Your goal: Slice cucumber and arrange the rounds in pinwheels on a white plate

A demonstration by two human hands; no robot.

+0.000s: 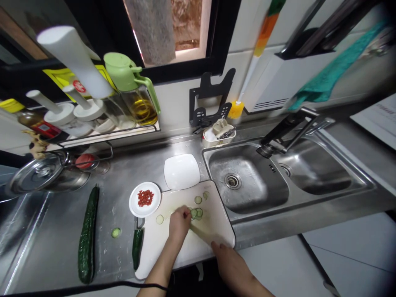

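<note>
My left hand (pixel 179 222) rests on the white cutting board (pixel 173 251), its fingers bunched down on the green cucumber slices (pixel 196 213) at its fingertips. More slices (pixel 198 200) lie farther back on the board. My right hand (pixel 230 262) is at the board's near right corner, gripping a knife (pixel 202 232) whose pale, blurred blade points toward the slices. A short dark cucumber piece (pixel 137 243) lies at the board's left edge.
A whole cucumber (pixel 88 235) and one stray slice (pixel 116 232) lie on the steel counter to the left. A small plate of red bits (pixel 144 199) and a white square dish (pixel 181 171) sit behind the board. The double sink (pixel 247 181) and faucet (pixel 287 132) are to the right.
</note>
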